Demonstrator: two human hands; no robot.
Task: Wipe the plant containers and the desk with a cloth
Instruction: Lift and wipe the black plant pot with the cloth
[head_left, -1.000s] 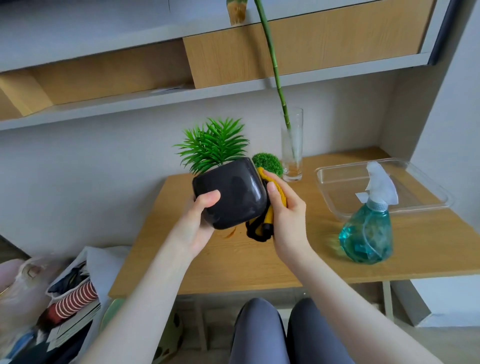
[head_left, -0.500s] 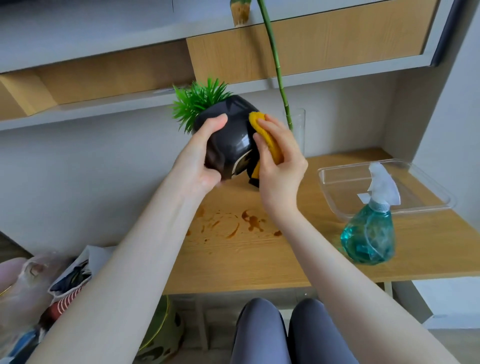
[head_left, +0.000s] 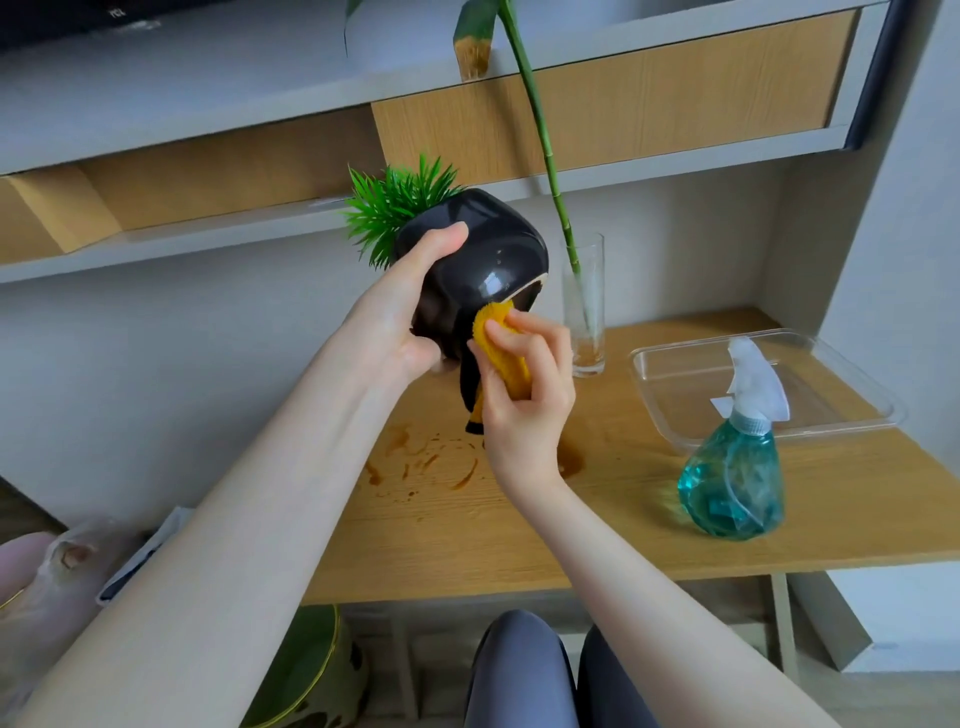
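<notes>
My left hand (head_left: 402, 312) grips a glossy black plant pot (head_left: 488, 260), lifted above the wooden desk (head_left: 597, 525) and tipped so its green spiky plant (head_left: 395, 205) points up and to the left. My right hand (head_left: 524, 400) holds a yellow and black cloth (head_left: 501, 345) against the pot's lower edge near its base. Brown smears (head_left: 426, 460) mark the desk under the pot. A tall glass vase (head_left: 584, 312) with a green bamboo stem stands behind the pot at the wall.
A teal spray bottle (head_left: 732, 483) stands at the desk's right front. Behind it lies a clear plastic tray (head_left: 852, 384). Shelves (head_left: 208, 244) run along the wall above. Bags and clutter (head_left: 62, 566) sit on the floor at left; my knees are under the desk.
The pot was lifted off the desk and tilted, baring the brown smears. The cloth has slid from the pot's upper side down to its lower edge.
</notes>
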